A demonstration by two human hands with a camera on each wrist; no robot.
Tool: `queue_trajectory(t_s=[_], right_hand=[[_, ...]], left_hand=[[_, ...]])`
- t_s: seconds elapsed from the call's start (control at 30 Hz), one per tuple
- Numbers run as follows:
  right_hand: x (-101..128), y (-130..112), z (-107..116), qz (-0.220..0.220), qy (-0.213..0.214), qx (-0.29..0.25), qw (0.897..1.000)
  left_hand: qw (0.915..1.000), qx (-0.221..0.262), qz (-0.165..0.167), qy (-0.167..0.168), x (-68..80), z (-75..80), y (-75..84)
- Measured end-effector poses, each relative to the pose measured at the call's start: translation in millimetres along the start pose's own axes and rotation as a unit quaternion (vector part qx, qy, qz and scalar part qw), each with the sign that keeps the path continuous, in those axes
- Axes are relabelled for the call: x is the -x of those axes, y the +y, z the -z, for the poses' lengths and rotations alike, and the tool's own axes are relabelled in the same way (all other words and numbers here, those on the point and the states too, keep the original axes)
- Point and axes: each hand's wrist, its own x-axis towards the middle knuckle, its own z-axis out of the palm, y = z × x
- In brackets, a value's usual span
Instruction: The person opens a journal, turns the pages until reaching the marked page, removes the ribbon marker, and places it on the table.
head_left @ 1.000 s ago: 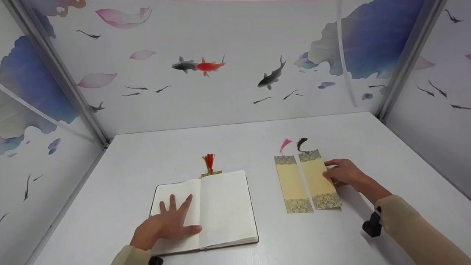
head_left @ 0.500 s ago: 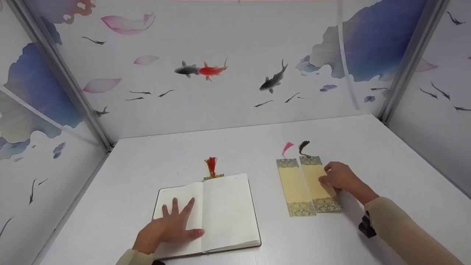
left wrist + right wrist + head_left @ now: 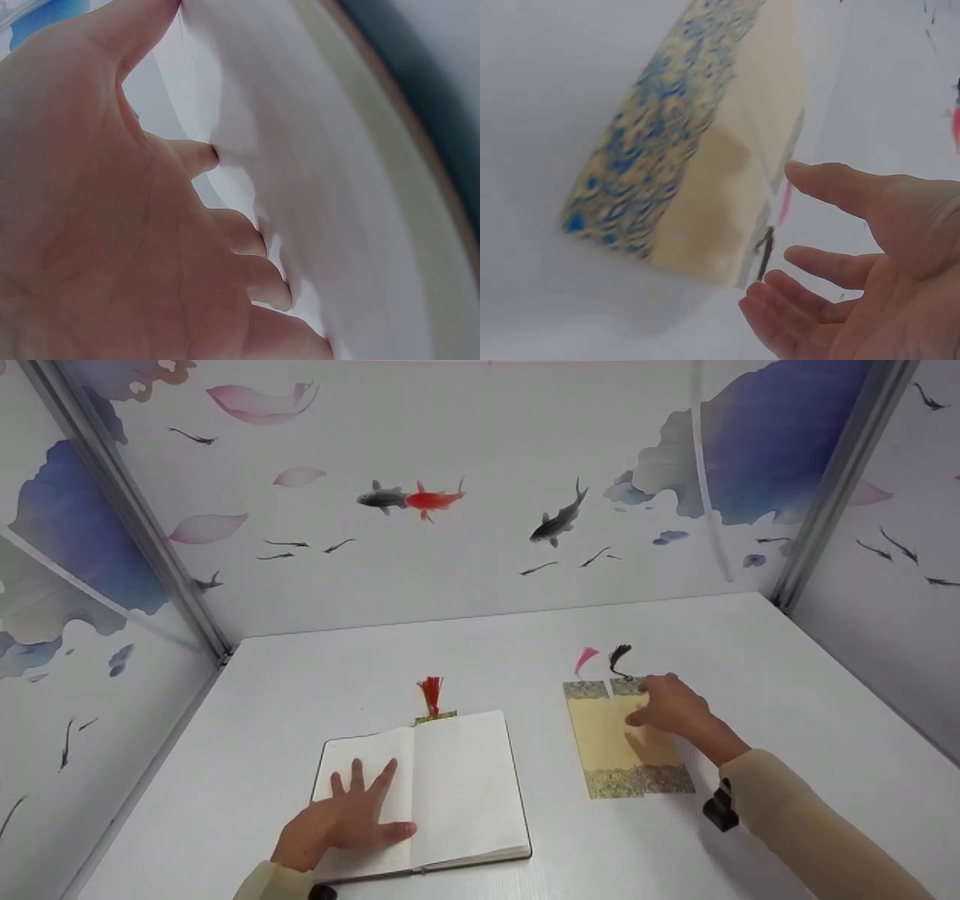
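Cream bookmark [image 3: 664, 750], 1 of 2, beneath loosely spread right hand [image 3: 675, 709], left hand [image 3: 345, 817] splayed on notebook [image 3: 465, 791], white table [image 3: 555, 810] between, far edge [image 3: 487, 617] beyond.

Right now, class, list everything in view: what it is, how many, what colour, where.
notebook: one, white pages, open on the table
cream bookmarks: two, patterned ends, side by side right of the notebook
third bookmark: one, patterned end showing at the notebook's far edge
tassels: three, red, pink, dark, at the bookmarks' far ends
table: one, white, beneath
wall panels: three, white with coloured pictures, left, back, right
posts: two, grey, back corners
wrist devices: two, black, by the sleeves
sleeves: two, beige, at the wrists
left hand: one, bare, spread on the left page
right hand: one, bare, over the dark-tasselled bookmark
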Motion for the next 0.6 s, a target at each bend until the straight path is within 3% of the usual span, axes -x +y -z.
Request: queue_trajectory(t_s=[0.23, 0.6], right_hand=[[14, -59, -4, 0.105, 0.037, 0.002, 0.994], [40, -133, -9, 0.181, 0.055, -0.017, 0.982]], left_hand=[[1.0, -0.004, -0.003, -0.002, 0.3, -0.7, 1.2], [0.9999, -0.003, -0.01, 0.006, 1.0, 1.6, 1.6]])
